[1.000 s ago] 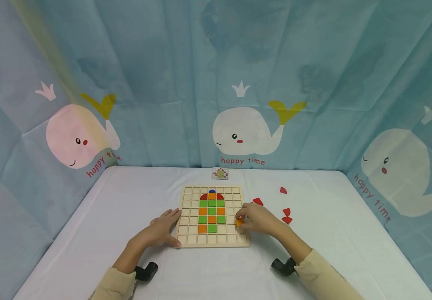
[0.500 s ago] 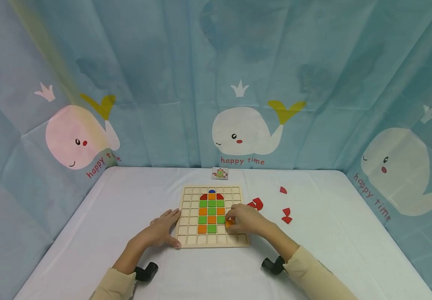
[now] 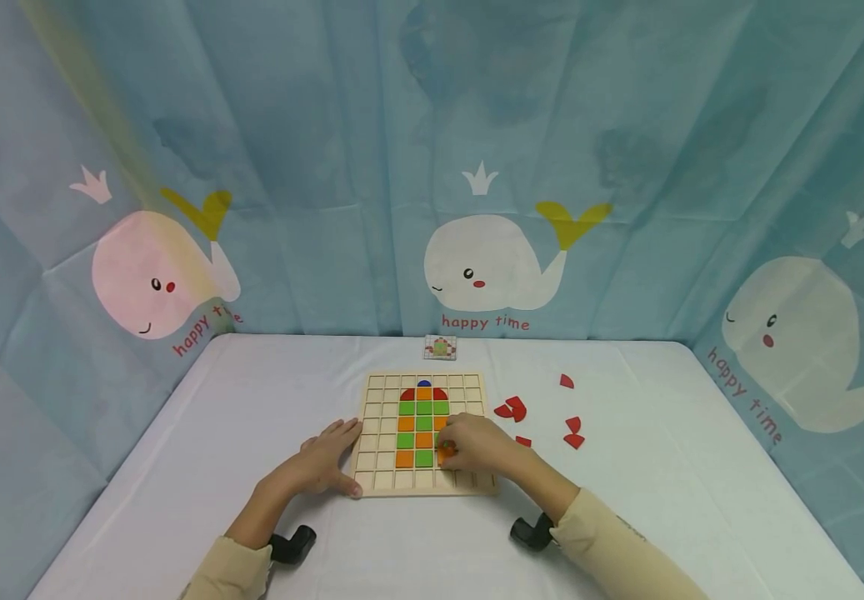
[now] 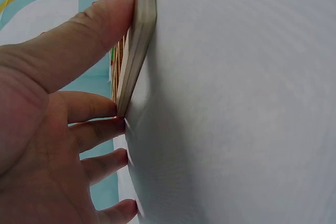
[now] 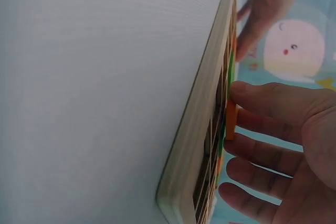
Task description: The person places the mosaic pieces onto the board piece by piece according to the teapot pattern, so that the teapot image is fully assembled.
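Here, my right hand (image 3: 479,442) pinches an orange square (image 5: 231,121) between thumb and fingers, between four and five o'clock from the middle of the wooden board (image 3: 387,442), near a green square (image 3: 424,459) in the lowest filled row; I cannot tell whether it sits fully in its slot. My left hand (image 3: 324,458) rests against the board's nine o'clock edge, fingers spread wide, thumb at eight. Red pieces (image 3: 517,408) lie on the bench (image 3: 649,400) around three o'clock, a picture card (image 3: 441,347) at twelve.
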`<state>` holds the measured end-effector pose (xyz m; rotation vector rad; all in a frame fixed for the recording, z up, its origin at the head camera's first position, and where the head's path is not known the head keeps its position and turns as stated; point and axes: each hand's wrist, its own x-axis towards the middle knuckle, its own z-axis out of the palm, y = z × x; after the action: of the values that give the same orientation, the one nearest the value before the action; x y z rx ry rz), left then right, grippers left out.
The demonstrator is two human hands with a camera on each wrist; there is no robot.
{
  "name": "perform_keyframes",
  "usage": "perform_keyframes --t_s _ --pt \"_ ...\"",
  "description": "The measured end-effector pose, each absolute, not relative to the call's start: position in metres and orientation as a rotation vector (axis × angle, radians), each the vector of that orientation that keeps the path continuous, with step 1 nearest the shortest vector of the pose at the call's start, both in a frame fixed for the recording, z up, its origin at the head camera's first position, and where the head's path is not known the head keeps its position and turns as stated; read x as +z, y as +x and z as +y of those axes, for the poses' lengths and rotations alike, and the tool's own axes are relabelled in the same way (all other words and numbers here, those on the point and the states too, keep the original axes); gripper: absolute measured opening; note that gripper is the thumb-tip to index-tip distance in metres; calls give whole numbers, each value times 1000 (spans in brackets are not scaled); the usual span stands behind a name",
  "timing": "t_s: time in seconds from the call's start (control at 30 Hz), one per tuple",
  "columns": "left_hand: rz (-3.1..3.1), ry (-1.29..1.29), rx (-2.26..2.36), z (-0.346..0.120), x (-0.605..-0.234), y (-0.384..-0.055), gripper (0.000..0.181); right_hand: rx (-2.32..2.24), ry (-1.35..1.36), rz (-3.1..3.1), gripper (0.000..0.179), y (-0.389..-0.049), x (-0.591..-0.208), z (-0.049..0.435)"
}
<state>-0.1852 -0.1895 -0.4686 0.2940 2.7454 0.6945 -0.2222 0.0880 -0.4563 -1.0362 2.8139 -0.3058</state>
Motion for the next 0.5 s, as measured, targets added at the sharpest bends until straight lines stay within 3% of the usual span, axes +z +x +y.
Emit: perform_keyframes --t_s 0.5 --pt "2744 290 686 -189 -467 -185 108 -321 -1065 2823 23 -222 -459 86"
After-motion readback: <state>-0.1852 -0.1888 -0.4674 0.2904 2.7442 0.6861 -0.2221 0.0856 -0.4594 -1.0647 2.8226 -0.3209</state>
